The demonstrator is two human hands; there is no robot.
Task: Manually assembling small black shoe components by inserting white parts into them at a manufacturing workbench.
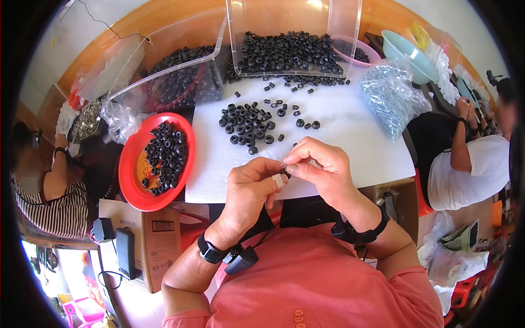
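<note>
My left hand [249, 187] and my right hand [328, 168] meet fingertip to fingertip above the near part of the white sheet. Between the left fingers is a small black ring-like part [285, 173], mostly hidden by the fingertips. The left thumb has a pale wrap around it. My right thumb and index finger pinch something tiny against that part, too small to name. Just beyond the hands lies a loose pile of black ring-like parts [246, 123] on the white foam sheet [213, 169]. Several more are scattered around it.
At left, a red bowl [127, 180] holds more black parts. Clear plastic bins [295, 75] [164, 82] stand behind, filled with them. A bag of small grey-blue pieces [391, 98] and a teal basin [410, 54] are at right. A person sits on each side.
</note>
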